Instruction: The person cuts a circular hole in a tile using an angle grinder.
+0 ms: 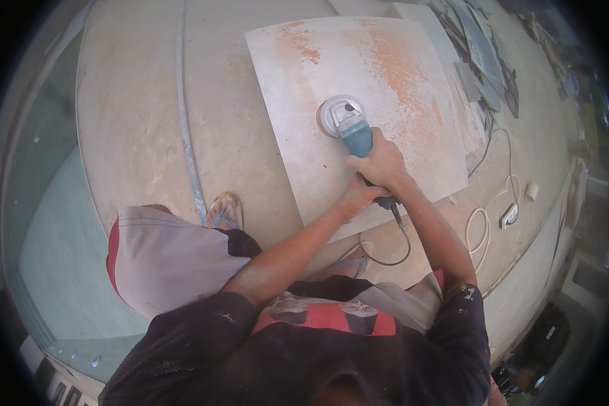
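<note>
A blue angle grinder [357, 137] rests its round disc on a large pale sheet [304, 95] patched with orange-brown. My right hand [384, 162] is wrapped round the front of the grinder's body, behind its metal disc guard [340, 116]. Lower down, my left hand [356, 198] is closed on the grinder's rear, near where the black cord [406, 237] comes out. My own hands partly hide the tool's dark handle end.
An extension socket [509, 216] and coiled pale cable [479, 233] lie on the floor at right, near a small cream cylinder [532, 192]. Scrap sheets [479, 84] are piled at the far right. A long grey pipe [187, 128] runs along the floor on the left, ending beside my sandalled foot [224, 208].
</note>
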Demonstrator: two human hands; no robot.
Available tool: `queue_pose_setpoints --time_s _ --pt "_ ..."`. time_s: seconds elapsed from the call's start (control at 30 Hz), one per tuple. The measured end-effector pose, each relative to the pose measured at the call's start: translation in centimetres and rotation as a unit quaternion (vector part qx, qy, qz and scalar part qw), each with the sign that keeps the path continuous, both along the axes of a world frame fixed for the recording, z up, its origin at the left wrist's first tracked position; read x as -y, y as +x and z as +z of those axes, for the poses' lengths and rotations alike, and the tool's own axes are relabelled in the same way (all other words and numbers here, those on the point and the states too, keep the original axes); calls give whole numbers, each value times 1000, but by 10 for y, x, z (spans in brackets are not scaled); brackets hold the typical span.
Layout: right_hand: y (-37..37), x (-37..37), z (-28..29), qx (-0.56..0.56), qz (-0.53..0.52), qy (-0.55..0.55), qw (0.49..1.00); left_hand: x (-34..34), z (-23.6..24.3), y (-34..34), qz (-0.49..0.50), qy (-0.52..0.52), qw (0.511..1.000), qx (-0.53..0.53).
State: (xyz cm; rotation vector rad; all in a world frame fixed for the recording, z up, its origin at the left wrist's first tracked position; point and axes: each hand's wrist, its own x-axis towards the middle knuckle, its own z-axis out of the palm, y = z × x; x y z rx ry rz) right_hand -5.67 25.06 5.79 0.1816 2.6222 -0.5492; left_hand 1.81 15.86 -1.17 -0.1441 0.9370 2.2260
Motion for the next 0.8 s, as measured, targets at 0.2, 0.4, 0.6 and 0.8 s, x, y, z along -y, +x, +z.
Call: queue_pose_setpoints --time_s 0.2,0.4,0.6,0.8 --pt "2 -2 0 -16 11 6 1000 -7 -9 0 8 19 1000 -11" --pt "1 -2 0 -14 19 0 1000 -6 -9 -1 13 31 999 3" --pt "1 -1 -1 -10 26 -1 1000 -7 -9 -1 19 13 1000 12" --pt "2 2 -1 -11 27 -1 1000 -5 -13 1 5 9 1000 -3"
